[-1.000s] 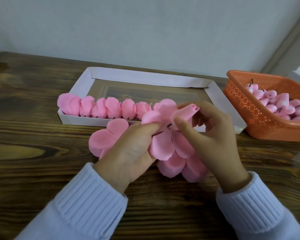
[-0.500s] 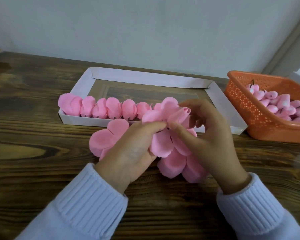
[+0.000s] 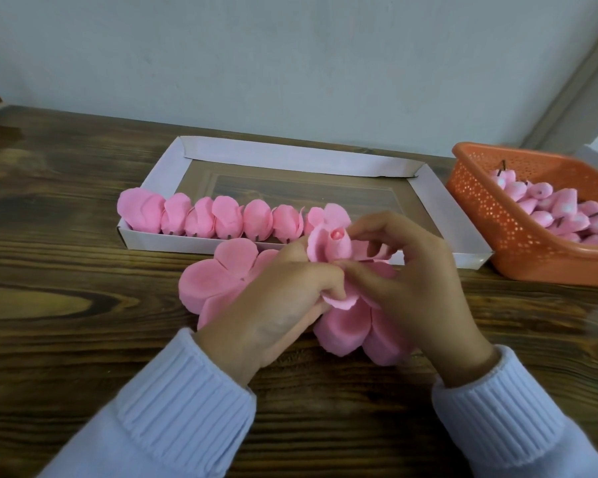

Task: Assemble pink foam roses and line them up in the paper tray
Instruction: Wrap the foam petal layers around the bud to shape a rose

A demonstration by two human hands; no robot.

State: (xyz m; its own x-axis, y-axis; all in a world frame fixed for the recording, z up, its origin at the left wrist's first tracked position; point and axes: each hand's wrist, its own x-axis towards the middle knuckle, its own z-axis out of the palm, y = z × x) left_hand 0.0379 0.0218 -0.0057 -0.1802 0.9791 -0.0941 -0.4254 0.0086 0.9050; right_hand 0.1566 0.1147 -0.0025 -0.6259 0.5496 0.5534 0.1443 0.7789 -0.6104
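Both hands at the near-centre of the wooden table (image 3: 66,305), just in front of the near wall of the paper tray (image 3: 439,208)

Left hand (image 3: 277,305): fingers curled, thumb and forefinger pinched on the base of the half-built rose (image 3: 328,246); one loose petal edge caught under the curled fingertips

Right hand (image 3: 415,284): fingers bent in from the right side, fingertips on the petals around the bud (image 3: 337,233), thumb pressed low against the rose base. Both closed on the same rose, held upright-ish, slightly above the table surface

Bud tip visible at the rose centre, petals partly wrapped round it, outer ones not closed up

Flat petal pieces (image 3: 218,277) spread on the table under and beside the hands: one flower-shaped sheet left of the left hand, more lobes below the right hand toward the near edge; stack depth not readable

Row of finished roses (image 3: 228,220) lined along the tray's near wall, starting at its near-left corner, touching side by side, running to about mid-length. Last one partly hidden behind the held rose, exact count unclear. Rest of the tray floor bare, far wall and right wall folded up

Orange basket (image 3: 491,215) at the right edge of the table, just beside the tray's right end, holding a pile of pink buds (image 3: 546,208) with short dark stems

White ribbed sleeves (image 3: 187,401) on both wrists
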